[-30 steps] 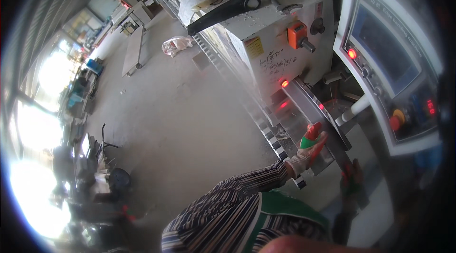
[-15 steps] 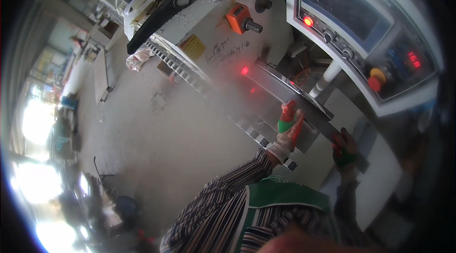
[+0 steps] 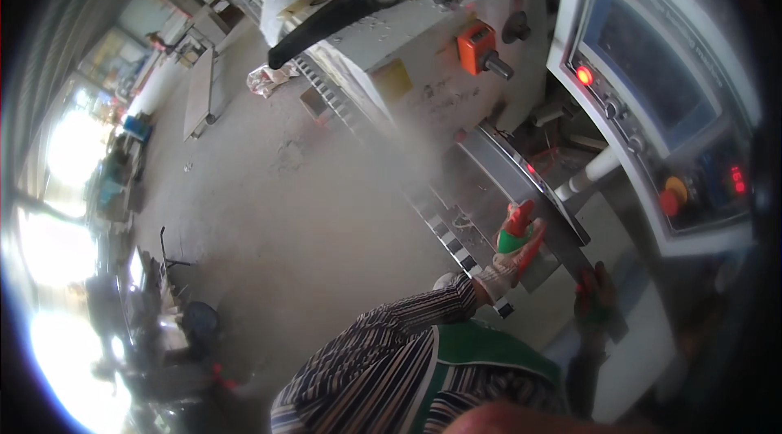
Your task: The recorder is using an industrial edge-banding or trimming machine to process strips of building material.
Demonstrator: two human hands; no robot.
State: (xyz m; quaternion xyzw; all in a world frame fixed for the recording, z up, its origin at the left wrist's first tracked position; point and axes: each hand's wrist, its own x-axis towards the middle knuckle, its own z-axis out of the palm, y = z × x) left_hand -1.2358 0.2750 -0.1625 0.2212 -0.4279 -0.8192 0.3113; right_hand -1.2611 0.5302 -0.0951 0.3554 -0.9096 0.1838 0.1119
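Note:
A narrow dark board (image 3: 562,245) lies along the infeed of a white edge-banding machine (image 3: 444,2), its far part running beside the metal guide rail (image 3: 533,169). Wearing a red-and-green glove, my left hand (image 3: 518,237) grips the board's near side, fingers pressed together against it and thumb up. My right hand (image 3: 596,291), gloved the same way, is closed round the board nearer its close end. That hand is dim and partly blurred, so the exact finger grip is hard to see.
A control panel (image 3: 652,92) with a screen, knobs and a red stop button (image 3: 672,196) overhangs the right side. An orange adjuster (image 3: 479,47) and a black lever arm (image 3: 334,19) project from the machine. A toothed track (image 3: 448,238) runs beside my left forearm.
The view has shifted, so the machine and panel appear farther right and lower. A red light at the infeed has dimmed. Both hands stay on the board.

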